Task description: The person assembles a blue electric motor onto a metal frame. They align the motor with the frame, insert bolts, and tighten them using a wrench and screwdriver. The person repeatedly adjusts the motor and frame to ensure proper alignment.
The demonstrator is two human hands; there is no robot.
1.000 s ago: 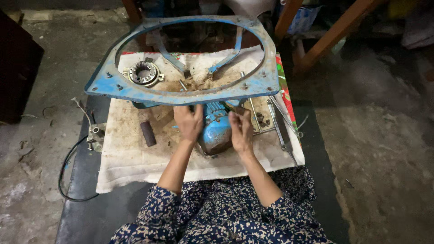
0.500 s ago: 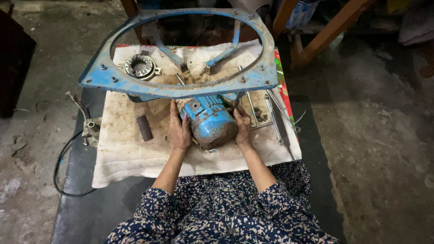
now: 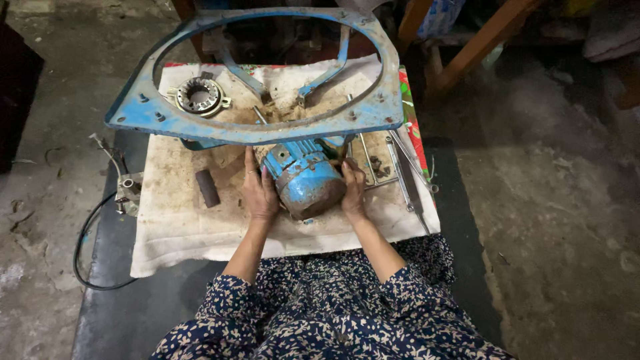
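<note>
Left hand [image 3: 259, 192] and right hand [image 3: 353, 190] are clasping the blue motor housing [image 3: 303, 180] between them, steadying it under the fan frame [image 3: 253, 123] beyond the fingertips.

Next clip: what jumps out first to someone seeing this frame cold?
The big blue frame with its round opening, tilted over a dirty white cloth. Under its near edge both hands, left and right, clasp a rusty blue motor. A toothed metal ring lies far left, wrenches at right.

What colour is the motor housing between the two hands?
Blue, with worn paint and rusty brown dirt on the motor housing; the head view shows it best.
</note>
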